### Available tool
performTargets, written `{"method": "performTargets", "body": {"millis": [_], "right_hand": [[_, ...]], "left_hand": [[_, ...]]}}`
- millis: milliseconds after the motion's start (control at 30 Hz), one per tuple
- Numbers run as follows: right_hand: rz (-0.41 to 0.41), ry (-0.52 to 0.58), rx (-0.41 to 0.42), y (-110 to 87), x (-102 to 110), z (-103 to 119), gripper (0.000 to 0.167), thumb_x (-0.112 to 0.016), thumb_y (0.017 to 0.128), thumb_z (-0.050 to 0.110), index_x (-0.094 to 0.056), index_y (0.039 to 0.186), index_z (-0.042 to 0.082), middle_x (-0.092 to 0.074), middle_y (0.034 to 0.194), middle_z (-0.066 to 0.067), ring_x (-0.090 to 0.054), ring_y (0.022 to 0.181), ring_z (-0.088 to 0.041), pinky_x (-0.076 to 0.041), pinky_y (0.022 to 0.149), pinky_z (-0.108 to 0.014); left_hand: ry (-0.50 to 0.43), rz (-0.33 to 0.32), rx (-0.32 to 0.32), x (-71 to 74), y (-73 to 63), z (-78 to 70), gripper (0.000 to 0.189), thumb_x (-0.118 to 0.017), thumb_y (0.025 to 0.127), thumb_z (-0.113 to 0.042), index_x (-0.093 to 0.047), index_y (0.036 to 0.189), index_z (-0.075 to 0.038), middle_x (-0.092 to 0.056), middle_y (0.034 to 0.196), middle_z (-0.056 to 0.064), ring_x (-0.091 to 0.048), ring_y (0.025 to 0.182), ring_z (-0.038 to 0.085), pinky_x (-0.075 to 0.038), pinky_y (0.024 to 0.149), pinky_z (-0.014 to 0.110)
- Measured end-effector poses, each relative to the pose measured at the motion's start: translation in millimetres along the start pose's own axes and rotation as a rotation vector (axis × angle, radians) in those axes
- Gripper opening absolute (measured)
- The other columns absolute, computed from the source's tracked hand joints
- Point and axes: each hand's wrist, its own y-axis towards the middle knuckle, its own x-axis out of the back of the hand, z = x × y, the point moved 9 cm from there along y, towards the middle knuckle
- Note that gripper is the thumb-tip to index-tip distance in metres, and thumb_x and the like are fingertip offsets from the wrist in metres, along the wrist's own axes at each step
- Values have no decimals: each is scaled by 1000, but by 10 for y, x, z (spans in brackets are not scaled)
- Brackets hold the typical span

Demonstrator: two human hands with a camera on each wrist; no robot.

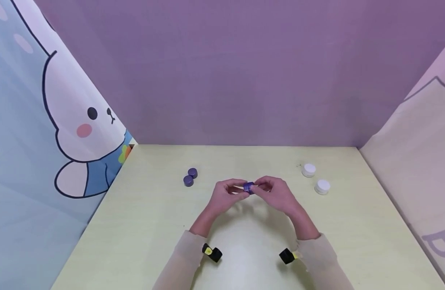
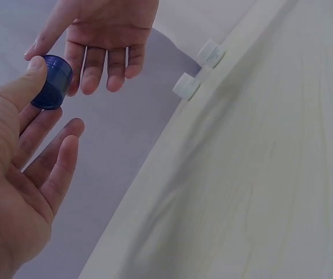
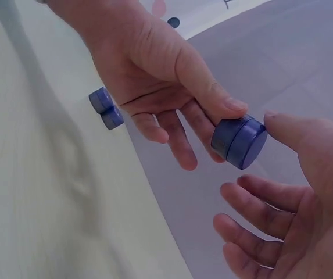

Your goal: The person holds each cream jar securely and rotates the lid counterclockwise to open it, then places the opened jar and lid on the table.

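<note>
Above the middle of the table, a small round blue-purple jar (image 1: 248, 187) with a lid is held between both hands. My left hand (image 1: 223, 197) pinches its body with thumb and fingertips. From the other side, my right hand (image 1: 279, 195) has thumb and index finger at the lid end. A seam between body and lid shows on the jar (image 3: 239, 141) in the right wrist view, which lies tilted there. The other fingers of both hands spread loosely away from it. In the left wrist view the jar (image 2: 54, 84) looks darker and glossy.
Two purple jars (image 1: 188, 181) stand side by side at the back left of the pale table (image 1: 142, 241). At the back right are two white lidded jars (image 1: 322, 187), a little apart. A purple cloth (image 1: 244, 72) hangs behind, with printed cloths at both sides.
</note>
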Motion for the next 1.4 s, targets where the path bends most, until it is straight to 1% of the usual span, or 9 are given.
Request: {"method": "performTargets", "body": {"millis": [100,200,433,500,600,733,900,1133,1400], "right_hand": [[13,-15,-12,-5,-10,-10,34,-72,89,37,-71,102,6,-71,89,-2,-68,86,-28,-53,72,-35],[19,-7,-8,2,-11,11,33,-72,88,37,-72,100,6,-71,88,-1,-68,87,-29,-53,73,-37],[41,-1,44,-11,-28,20,28,-76,86,27,-71,105,7,-70,89,-3,-64,81,-19,-52,72,-35],[45,3,69,-19,-34,18,29,-77,85,23,-70,107,6,-70,90,-4,-64,81,-20,-52,72,-34],[43,5,88,-17,-32,21,33,-77,85,20,-69,113,5,-70,91,-4,-64,82,-20,-52,72,-32],[24,-15,56,2,-6,14,38,-75,87,24,-66,118,5,-70,90,-3,-63,78,-19,-52,70,-32],[6,-24,8,6,17,5,35,-69,91,33,-68,113,5,-70,92,-3,-65,83,-18,-53,73,-35],[-12,-57,16,10,10,5,36,-65,92,43,-73,105,10,-71,96,0,-67,88,-15,-54,75,-36],[-3,-32,26,8,-11,12,33,-72,88,34,-72,107,7,-72,92,-1,-67,82,-16,-54,71,-34]], "left_hand": [[-4,3,-6,-9,-25,-98,32,-76,84,-3,-68,114,4,-70,107,10,-70,87,28,-57,73,36],[-7,-1,-10,-3,-17,-120,32,-76,83,-2,-68,113,4,-70,107,10,-70,87,28,-57,73,35],[-11,-3,24,10,24,174,34,-76,83,0,-68,115,2,-69,110,12,-70,87,26,-57,73,37],[-18,1,24,7,17,202,34,-76,82,-2,-68,115,1,-69,110,12,-70,87,25,-57,73,37],[-23,-7,14,23,15,223,34,-78,82,-6,-69,115,-1,-69,110,11,-70,85,24,-57,72,37],[-28,-17,-7,47,24,210,34,-79,82,-10,-70,115,-3,-69,109,9,-71,83,24,-58,71,38],[-31,-17,-18,66,33,203,34,-78,83,-10,-70,115,-4,-70,109,8,-71,82,24,-58,70,38],[-20,-12,-17,62,30,181,34,-77,83,-7,-69,115,-1,-69,109,12,-71,82,25,-57,71,37],[-24,-3,0,48,45,232,35,-79,82,-9,-69,115,-4,-70,108,7,-71,83,23,-57,72,38]]}}
